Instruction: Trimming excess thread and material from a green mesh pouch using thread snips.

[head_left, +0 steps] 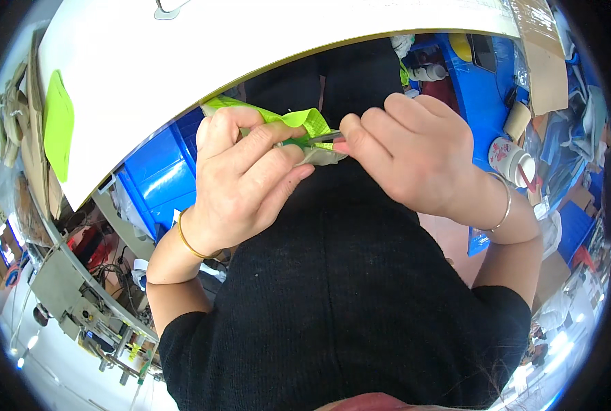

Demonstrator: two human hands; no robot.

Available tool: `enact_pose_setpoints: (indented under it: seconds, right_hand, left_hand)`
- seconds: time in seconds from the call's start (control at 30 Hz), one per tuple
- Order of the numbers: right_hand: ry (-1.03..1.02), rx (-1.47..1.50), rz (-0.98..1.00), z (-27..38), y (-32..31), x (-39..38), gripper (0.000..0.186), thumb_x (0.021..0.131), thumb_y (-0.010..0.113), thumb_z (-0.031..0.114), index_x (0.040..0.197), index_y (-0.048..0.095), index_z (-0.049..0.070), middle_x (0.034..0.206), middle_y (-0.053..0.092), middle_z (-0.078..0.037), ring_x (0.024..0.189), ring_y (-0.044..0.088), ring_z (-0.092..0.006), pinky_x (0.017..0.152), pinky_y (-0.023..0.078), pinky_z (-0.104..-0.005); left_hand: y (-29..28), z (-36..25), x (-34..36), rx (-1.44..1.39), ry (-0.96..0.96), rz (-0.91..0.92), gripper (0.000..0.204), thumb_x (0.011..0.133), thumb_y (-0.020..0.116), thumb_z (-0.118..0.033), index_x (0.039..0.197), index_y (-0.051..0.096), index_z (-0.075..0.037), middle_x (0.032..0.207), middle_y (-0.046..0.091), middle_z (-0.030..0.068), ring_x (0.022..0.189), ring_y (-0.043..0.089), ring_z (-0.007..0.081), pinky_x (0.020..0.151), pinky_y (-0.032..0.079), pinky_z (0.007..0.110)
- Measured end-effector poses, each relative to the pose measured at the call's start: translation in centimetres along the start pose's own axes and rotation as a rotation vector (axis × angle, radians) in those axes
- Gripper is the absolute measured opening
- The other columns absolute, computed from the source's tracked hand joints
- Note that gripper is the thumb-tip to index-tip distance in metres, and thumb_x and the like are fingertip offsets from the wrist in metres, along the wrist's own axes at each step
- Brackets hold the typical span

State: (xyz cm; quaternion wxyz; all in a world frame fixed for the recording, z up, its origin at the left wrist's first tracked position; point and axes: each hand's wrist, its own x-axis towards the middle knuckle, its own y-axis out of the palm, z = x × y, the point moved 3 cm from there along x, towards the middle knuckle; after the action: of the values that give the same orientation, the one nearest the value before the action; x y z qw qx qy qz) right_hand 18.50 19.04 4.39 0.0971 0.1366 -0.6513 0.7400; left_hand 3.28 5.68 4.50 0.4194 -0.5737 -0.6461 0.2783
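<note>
My left hand (240, 175), wearing a yellow bangle, is closed on a bright yellow-green fabric piece (305, 120) with pale material along its lower edge. My right hand (415, 154) is closed just to its right, fingers curled around a slim metal tool (327, 137) with pink showing near the fingertips; its exact kind is unclear. The tool's tip reaches into the fabric between both hands, partly hidden by the folds.
A white table (264, 24) arches across the top, with a lime-green flat piece (58, 123) on its left. Blue bins (148, 185) sit below it. At right are a blue surface (490, 96), a patterned cup (504, 157) and cardboard (545, 82); machinery (100, 322) stands lower left.
</note>
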Motion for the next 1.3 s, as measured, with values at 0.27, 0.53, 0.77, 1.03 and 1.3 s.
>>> enact_pose_setpoints:
  seconds: [0.27,0.53,0.77,1.03,1.3]
  right_hand:
    - [0.43,0.977,-0.012,-0.6,5.1,-0.7,0.017,0.091,0.071,0.017,0.095,0.064,0.001,0.084,0.063,-0.006,0.072,0.058,-0.0138,0.066,0.046,-0.0266]
    - [0.621,1.183,-0.029,0.1,5.4,1.7,0.018,0.098,0.062,0.017,0.089,0.062,0.0,0.073,0.057,-0.003,0.069,0.052,-0.0082,0.064,0.043,-0.026]
    - [0.599,1.088,-0.061,-0.3,5.5,1.8,0.018,0.094,0.064,0.019,0.09,0.063,0.001,0.074,0.061,-0.009,0.068,0.06,-0.0187,0.062,0.046,-0.0315]
    - [0.232,0.262,-0.121,-1.6,0.4,0.4,0.038,0.08,0.075,0.041,0.098,0.064,0.01,0.08,0.06,-0.001,0.069,0.058,-0.0172,0.055,0.044,-0.0299]
    - [0.049,0.054,-0.147,-1.3,-0.7,0.3,0.032,0.073,0.081,0.029,0.095,0.071,0.008,0.075,0.057,0.0,0.066,0.052,-0.0147,0.054,0.039,-0.0262]
  left_hand:
    - [-0.5,0.2,0.2,-0.045,0.018,-0.052,0.02,0.07,0.078,-0.013,0.086,0.067,-0.008,0.096,0.066,0.0041,0.087,0.055,0.0261,0.075,0.038,0.039]
    - [-1.9,-0.6,1.0,0.078,0.02,0.048,0.015,0.07,0.073,-0.012,0.082,0.066,-0.008,0.084,0.055,0.0027,0.08,0.05,0.0241,0.075,0.034,0.039]
    - [-2.3,-0.4,1.0,0.18,-0.066,0.133,0.016,0.07,0.076,-0.016,0.084,0.069,-0.01,0.084,0.058,0.0004,0.084,0.052,0.0229,0.081,0.034,0.04]
    - [-1.8,0.1,0.9,0.122,-0.037,0.035,0.016,0.075,0.074,-0.013,0.09,0.069,-0.011,0.101,0.069,0.0021,0.098,0.055,0.0277,0.088,0.035,0.041]
    - [-1.5,0.1,1.3,0.096,-0.03,0.065,0.015,0.076,0.074,-0.013,0.09,0.069,-0.011,0.103,0.069,0.0024,0.099,0.056,0.0277,0.088,0.035,0.041]
